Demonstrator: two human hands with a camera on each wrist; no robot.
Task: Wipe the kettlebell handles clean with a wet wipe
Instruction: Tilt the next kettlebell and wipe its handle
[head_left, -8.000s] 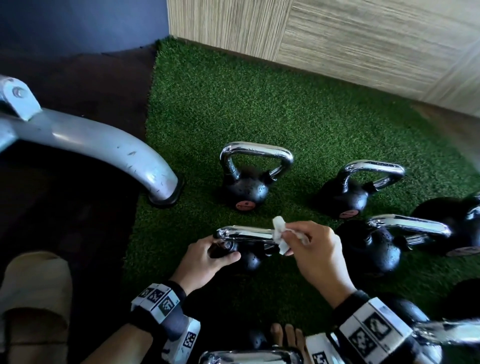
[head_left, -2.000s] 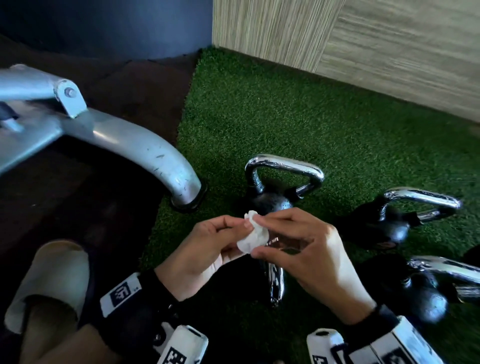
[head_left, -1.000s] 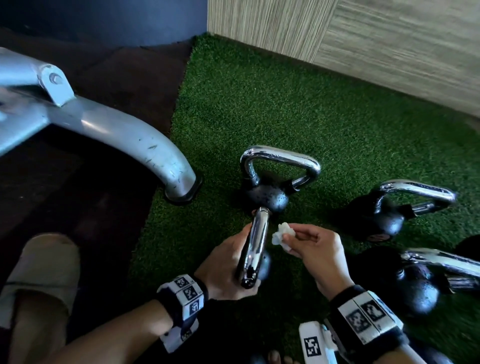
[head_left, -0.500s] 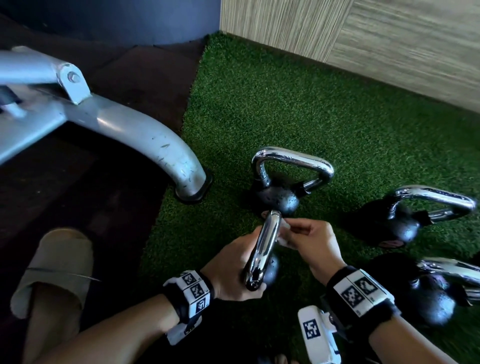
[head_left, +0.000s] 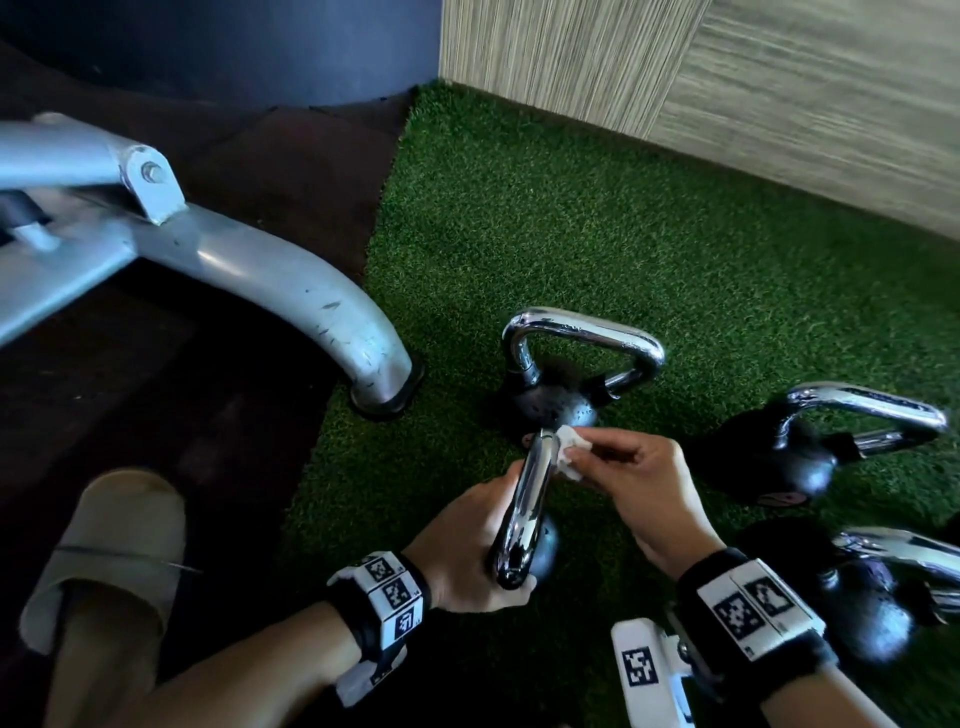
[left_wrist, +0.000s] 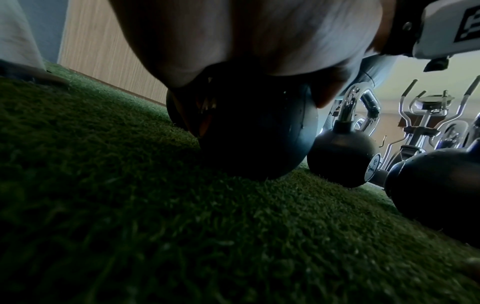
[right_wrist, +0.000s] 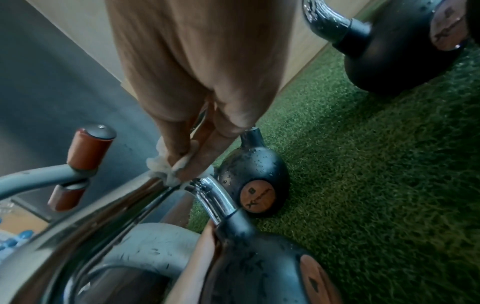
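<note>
Setting: gym, free-weights corner; green artificial turf laid beside dark rubber flooring; several black kettlebells with chrome handles standing on the turf; curved grey steel leg of a weight machine with a rubber foot; elliptical trainers in the background of the left wrist view; wood-grain wall panelling.

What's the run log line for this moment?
left hand: holds kettlebell | right hand: pinches wipe on handle | step: wiping
</note>
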